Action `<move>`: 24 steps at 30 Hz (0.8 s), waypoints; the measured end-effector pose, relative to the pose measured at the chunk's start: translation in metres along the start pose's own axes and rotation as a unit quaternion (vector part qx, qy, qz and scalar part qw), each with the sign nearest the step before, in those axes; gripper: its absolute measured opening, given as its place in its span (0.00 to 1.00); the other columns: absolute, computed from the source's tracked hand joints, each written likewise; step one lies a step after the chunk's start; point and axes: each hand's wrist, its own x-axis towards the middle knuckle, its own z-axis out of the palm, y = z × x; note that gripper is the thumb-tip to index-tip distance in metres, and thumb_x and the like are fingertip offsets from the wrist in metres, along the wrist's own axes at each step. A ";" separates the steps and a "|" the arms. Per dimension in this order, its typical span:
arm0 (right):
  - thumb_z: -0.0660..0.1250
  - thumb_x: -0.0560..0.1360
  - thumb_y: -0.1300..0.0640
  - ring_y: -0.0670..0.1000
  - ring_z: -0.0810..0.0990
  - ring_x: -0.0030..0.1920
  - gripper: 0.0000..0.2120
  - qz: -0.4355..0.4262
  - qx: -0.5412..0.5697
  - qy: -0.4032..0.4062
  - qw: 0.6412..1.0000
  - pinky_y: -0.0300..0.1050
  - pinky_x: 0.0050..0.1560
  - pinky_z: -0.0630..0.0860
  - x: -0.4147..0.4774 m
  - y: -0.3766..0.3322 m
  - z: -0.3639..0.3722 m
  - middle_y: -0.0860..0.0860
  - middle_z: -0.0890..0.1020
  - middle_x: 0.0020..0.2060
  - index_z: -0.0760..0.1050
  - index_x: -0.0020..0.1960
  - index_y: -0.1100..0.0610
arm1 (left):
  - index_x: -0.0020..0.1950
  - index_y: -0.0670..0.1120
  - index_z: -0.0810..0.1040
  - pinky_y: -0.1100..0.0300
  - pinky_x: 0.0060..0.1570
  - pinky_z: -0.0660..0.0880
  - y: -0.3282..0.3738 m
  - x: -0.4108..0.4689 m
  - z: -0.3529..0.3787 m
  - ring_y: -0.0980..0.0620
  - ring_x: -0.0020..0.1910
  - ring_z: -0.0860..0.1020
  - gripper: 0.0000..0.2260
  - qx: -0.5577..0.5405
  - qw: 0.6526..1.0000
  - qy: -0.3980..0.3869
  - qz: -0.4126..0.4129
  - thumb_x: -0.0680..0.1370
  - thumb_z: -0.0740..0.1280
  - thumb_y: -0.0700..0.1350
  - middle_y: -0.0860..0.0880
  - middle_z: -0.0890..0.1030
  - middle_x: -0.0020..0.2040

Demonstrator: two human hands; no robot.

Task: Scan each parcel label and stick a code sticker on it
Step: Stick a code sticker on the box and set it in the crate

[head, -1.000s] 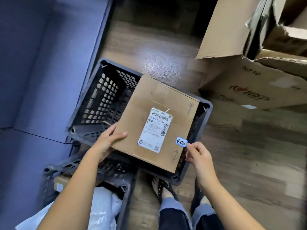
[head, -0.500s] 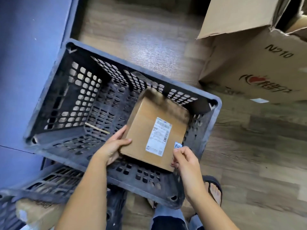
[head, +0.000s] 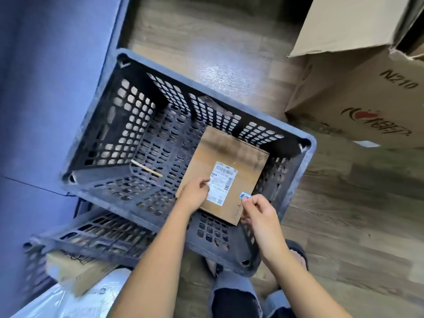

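A flat brown cardboard parcel (head: 231, 154) lies low inside a dark plastic crate (head: 305, 143), toward its near right corner. A white shipping label (head: 221, 183) is on the parcel's top. My left hand (head: 193, 195) holds the parcel's near left edge, fingers by the label's left side. My right hand (head: 259, 212) pinches a small blue code sticker (head: 244, 195) at the parcel's near right edge, with fingers curled beside the parcel's near corner.
A big open cardboard box (head: 367, 106) stands on the wooden floor at the right. A second crate (head: 91, 235) at the near left holds another parcel (head: 75, 269) and a white plastic bag (head: 68, 301). A blue wall (head: 46, 88) runs along the left. A thin stick (head: 146, 168) lies in the crate.
The parcel went from above the crate's rim down into the crate. Both hands went down with it, the right one keeping the blue sticker at the parcel's edge.
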 end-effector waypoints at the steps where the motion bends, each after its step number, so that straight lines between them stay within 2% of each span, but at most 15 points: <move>1: 0.62 0.78 0.56 0.50 0.67 0.33 0.15 -0.006 -0.016 -0.005 1.000 0.44 0.41 0.66 -0.009 -0.011 0.000 0.46 0.69 0.27 0.65 0.34 0.55 | 0.66 0.46 0.73 0.59 0.59 0.69 0.006 -0.014 -0.005 0.49 0.60 0.75 0.15 -0.018 1.000 0.003 -0.002 0.80 0.58 0.40 0.48 0.76 0.64; 5: 0.62 0.78 0.55 0.50 0.65 0.31 0.15 -0.028 -0.071 -0.037 0.996 0.44 0.35 0.63 -0.050 -0.060 0.003 0.50 0.69 0.28 0.64 0.35 0.54 | 0.64 0.45 0.74 0.55 0.52 0.72 0.033 -0.082 -0.037 0.48 0.50 0.77 0.14 -0.044 0.999 0.018 0.005 0.80 0.57 0.41 0.46 0.79 0.55; 7: 0.62 0.78 0.55 0.49 0.66 0.31 0.14 -0.046 -0.096 -0.054 0.993 0.44 0.37 0.64 -0.079 -0.091 0.006 0.49 0.69 0.29 0.64 0.35 0.54 | 0.62 0.46 0.74 0.52 0.52 0.74 0.045 -0.125 -0.058 0.48 0.47 0.77 0.13 -0.053 0.998 0.040 0.016 0.80 0.57 0.42 0.46 0.80 0.53; 9: 0.62 0.77 0.57 0.48 0.67 0.32 0.12 -0.069 -0.106 -0.079 0.989 0.44 0.40 0.65 -0.112 -0.125 0.012 0.50 0.69 0.30 0.64 0.36 0.55 | 0.59 0.49 0.75 0.52 0.54 0.75 0.057 -0.173 -0.083 0.48 0.49 0.78 0.10 -0.066 0.995 0.068 0.032 0.80 0.58 0.42 0.48 0.79 0.52; 11: 0.61 0.77 0.58 0.48 0.68 0.32 0.12 -0.099 -0.125 -0.107 0.981 0.44 0.41 0.65 -0.146 -0.155 0.019 0.51 0.69 0.31 0.64 0.37 0.56 | 0.59 0.49 0.75 0.56 0.50 0.75 0.063 -0.221 -0.104 0.48 0.53 0.78 0.10 -0.084 0.990 0.106 0.036 0.80 0.58 0.43 0.50 0.78 0.54; 14: 0.61 0.78 0.57 0.49 0.67 0.32 0.12 -0.153 -0.141 -0.169 0.963 0.44 0.39 0.65 -0.215 -0.197 0.037 0.52 0.69 0.31 0.65 0.37 0.57 | 0.57 0.50 0.75 0.58 0.43 0.73 0.067 -0.308 -0.136 0.47 0.47 0.79 0.09 -0.129 0.974 0.182 0.040 0.81 0.58 0.44 0.50 0.80 0.51; 18: 0.61 0.78 0.56 0.49 0.66 0.33 0.12 -0.218 -0.172 -0.262 0.924 0.44 0.37 0.64 -0.314 -0.234 0.057 0.52 0.68 0.31 0.65 0.38 0.57 | 0.50 0.49 0.76 0.55 0.47 0.75 0.070 -0.426 -0.161 0.48 0.42 0.77 0.07 -0.215 0.930 0.293 0.061 0.79 0.59 0.39 0.49 0.80 0.46; 21: 0.62 0.78 0.57 0.50 0.66 0.33 0.13 -0.254 -0.195 -0.310 0.895 0.42 0.34 0.64 -0.388 -0.247 0.069 0.51 0.68 0.30 0.64 0.36 0.56 | 0.47 0.49 0.76 0.57 0.41 0.74 0.062 -0.511 -0.167 0.50 0.38 0.77 0.08 -0.270 0.891 0.358 0.071 0.77 0.60 0.39 0.50 0.80 0.41; 24: 0.63 0.77 0.56 0.52 0.67 0.35 0.14 -0.295 -0.235 -0.366 0.851 0.47 0.38 0.63 -0.459 -0.249 0.078 0.53 0.68 0.30 0.63 0.35 0.55 | 0.47 0.46 0.76 0.61 0.40 0.76 0.043 -0.592 -0.166 0.53 0.35 0.76 0.08 -0.305 0.855 0.412 0.081 0.78 0.59 0.38 0.49 0.79 0.38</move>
